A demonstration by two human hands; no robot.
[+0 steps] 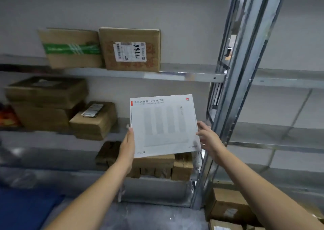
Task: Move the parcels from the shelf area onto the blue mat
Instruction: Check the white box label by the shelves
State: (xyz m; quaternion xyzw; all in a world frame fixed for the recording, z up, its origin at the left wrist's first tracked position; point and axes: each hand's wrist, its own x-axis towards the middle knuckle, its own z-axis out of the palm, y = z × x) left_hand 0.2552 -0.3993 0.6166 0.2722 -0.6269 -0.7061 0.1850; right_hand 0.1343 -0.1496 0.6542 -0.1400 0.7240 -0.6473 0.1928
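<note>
A flat white router box (164,125) with a red logo is held upright in front of the metal shelving, its printed face toward me. My left hand (128,142) grips its left edge, thumb on the front. My right hand (209,138) is at its right edge, fingers spread and touching the side. A corner of the blue mat (26,210) shows at the bottom left on the floor. Brown cardboard parcels remain on the shelves: one with a "7746" label (130,50) and one with green tape (71,48) on the upper shelf.
The middle shelf carries stacked brown boxes (47,101) and a smaller parcel (95,120). Low boxes (156,166) sit on the bottom shelf behind the white box. A steel upright (233,96) stands just right of my right hand. More cartons (229,210) lie on the floor at the right.
</note>
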